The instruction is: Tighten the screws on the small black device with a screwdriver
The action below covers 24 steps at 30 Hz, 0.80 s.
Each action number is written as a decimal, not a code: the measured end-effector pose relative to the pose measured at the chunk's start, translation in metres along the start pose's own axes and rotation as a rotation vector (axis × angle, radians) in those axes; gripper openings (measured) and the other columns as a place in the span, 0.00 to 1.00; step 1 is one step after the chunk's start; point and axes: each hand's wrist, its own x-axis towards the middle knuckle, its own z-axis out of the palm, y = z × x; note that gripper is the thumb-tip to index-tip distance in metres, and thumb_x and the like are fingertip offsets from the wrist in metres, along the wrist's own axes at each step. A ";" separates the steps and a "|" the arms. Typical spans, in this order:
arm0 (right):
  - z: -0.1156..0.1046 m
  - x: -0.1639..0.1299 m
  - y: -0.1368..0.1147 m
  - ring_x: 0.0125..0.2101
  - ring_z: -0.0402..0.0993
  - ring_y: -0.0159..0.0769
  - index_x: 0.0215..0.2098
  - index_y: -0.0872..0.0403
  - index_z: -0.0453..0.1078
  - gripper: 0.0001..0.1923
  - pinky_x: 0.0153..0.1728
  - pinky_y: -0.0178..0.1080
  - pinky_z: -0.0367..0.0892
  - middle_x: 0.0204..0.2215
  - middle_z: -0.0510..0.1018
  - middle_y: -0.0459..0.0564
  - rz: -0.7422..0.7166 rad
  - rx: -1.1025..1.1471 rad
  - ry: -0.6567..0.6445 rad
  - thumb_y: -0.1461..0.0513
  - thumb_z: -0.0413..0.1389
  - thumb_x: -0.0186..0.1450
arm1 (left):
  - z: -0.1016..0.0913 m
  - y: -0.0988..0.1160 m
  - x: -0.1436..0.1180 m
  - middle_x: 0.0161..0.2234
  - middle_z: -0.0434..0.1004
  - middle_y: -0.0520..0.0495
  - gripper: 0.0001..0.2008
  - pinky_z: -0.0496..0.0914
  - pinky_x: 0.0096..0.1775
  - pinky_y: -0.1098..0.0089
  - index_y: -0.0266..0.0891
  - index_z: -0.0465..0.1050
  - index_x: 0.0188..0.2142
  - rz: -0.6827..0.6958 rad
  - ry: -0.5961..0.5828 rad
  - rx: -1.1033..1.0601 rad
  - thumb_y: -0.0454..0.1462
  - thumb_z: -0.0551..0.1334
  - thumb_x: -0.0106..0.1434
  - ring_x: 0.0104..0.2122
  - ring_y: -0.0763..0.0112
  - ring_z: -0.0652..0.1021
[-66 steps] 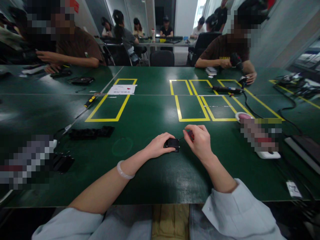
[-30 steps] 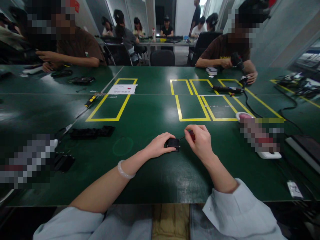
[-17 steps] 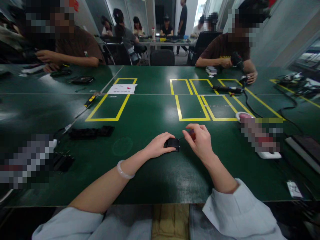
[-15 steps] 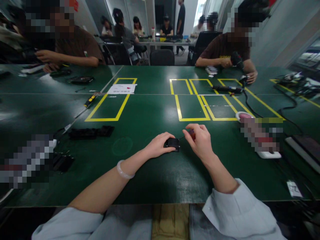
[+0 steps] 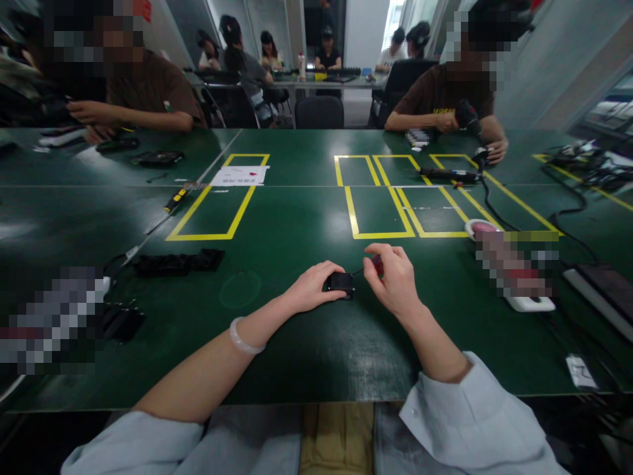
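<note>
Black block [image 5: 341, 282] fills the left grip [image 5: 312, 287], red-handled tool [image 5: 378, 264] the right grip [image 5: 393, 278]; sheet lettering [image 5: 244, 179] looks illegible.

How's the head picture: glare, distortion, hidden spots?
Head view: pale glare on the green tabletop, below the black part, which shows little detail; the right wall leans, likely lens distortion; pixelation hides much of the white-edged object.
</note>
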 end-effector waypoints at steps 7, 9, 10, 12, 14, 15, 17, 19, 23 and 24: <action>0.000 -0.001 -0.001 0.26 0.66 0.34 0.41 0.52 0.66 0.06 0.35 0.39 0.64 0.26 0.74 0.45 0.015 0.011 -0.010 0.62 0.51 0.67 | -0.001 0.000 0.000 0.45 0.73 0.45 0.18 0.67 0.47 0.63 0.41 0.68 0.48 -0.002 -0.011 -0.005 0.46 0.63 0.62 0.46 0.61 0.74; -0.001 0.000 -0.001 0.27 0.66 0.34 0.41 0.52 0.66 0.06 0.34 0.39 0.63 0.26 0.74 0.45 0.015 0.013 -0.013 0.62 0.51 0.67 | -0.001 0.000 0.000 0.45 0.73 0.45 0.18 0.67 0.47 0.63 0.41 0.68 0.48 -0.003 -0.007 -0.007 0.45 0.64 0.62 0.46 0.61 0.74; -0.001 0.000 -0.002 0.27 0.66 0.34 0.41 0.52 0.66 0.06 0.34 0.39 0.63 0.26 0.74 0.45 0.016 0.014 -0.014 0.62 0.51 0.67 | 0.000 0.000 0.000 0.45 0.73 0.45 0.18 0.67 0.47 0.63 0.41 0.68 0.48 -0.004 -0.006 -0.007 0.45 0.64 0.62 0.46 0.61 0.74; -0.002 0.000 -0.002 0.26 0.66 0.34 0.41 0.52 0.66 0.05 0.34 0.39 0.63 0.26 0.73 0.45 0.017 0.016 -0.019 0.62 0.50 0.67 | 0.000 -0.001 0.000 0.45 0.73 0.45 0.18 0.67 0.48 0.63 0.41 0.68 0.48 -0.006 -0.008 -0.003 0.46 0.64 0.62 0.46 0.61 0.74; -0.001 0.000 -0.002 0.26 0.66 0.33 0.41 0.52 0.66 0.05 0.34 0.39 0.62 0.25 0.73 0.44 0.019 0.019 -0.023 0.62 0.50 0.67 | 0.000 -0.001 0.000 0.45 0.73 0.45 0.18 0.67 0.48 0.63 0.41 0.68 0.48 -0.008 -0.014 0.001 0.46 0.64 0.62 0.46 0.61 0.74; -0.001 0.000 -0.002 0.26 0.66 0.33 0.41 0.52 0.66 0.05 0.34 0.39 0.62 0.25 0.73 0.45 0.020 0.021 -0.026 0.62 0.50 0.67 | 0.000 -0.001 0.000 0.45 0.73 0.45 0.18 0.67 0.47 0.63 0.41 0.68 0.48 -0.010 -0.014 0.002 0.46 0.64 0.62 0.46 0.61 0.74; 0.000 0.000 -0.001 0.26 0.66 0.34 0.41 0.52 0.66 0.06 0.34 0.39 0.62 0.26 0.74 0.45 0.023 0.020 -0.027 0.62 0.50 0.67 | 0.000 0.000 0.000 0.45 0.73 0.45 0.18 0.67 0.48 0.63 0.41 0.68 0.48 -0.018 -0.014 0.003 0.46 0.63 0.62 0.46 0.60 0.74; 0.000 0.000 0.000 0.27 0.67 0.34 0.42 0.52 0.66 0.06 0.34 0.39 0.62 0.27 0.75 0.46 0.027 0.018 -0.024 0.62 0.51 0.67 | -0.001 0.000 0.000 0.45 0.73 0.45 0.18 0.67 0.48 0.63 0.41 0.68 0.48 -0.021 -0.008 0.002 0.46 0.63 0.62 0.46 0.60 0.74; 0.001 -0.001 0.000 0.27 0.67 0.34 0.42 0.53 0.66 0.06 0.34 0.39 0.62 0.27 0.75 0.46 0.029 0.021 -0.026 0.61 0.50 0.67 | -0.001 0.001 0.000 0.45 0.73 0.46 0.18 0.67 0.48 0.64 0.41 0.68 0.48 -0.018 -0.005 -0.008 0.46 0.64 0.61 0.46 0.61 0.74; 0.001 -0.001 0.000 0.27 0.67 0.34 0.42 0.53 0.66 0.06 0.34 0.39 0.62 0.27 0.75 0.45 0.027 0.021 -0.028 0.61 0.50 0.67 | -0.001 0.001 0.000 0.45 0.73 0.46 0.18 0.67 0.48 0.64 0.41 0.68 0.48 -0.019 -0.006 -0.010 0.46 0.64 0.61 0.46 0.61 0.74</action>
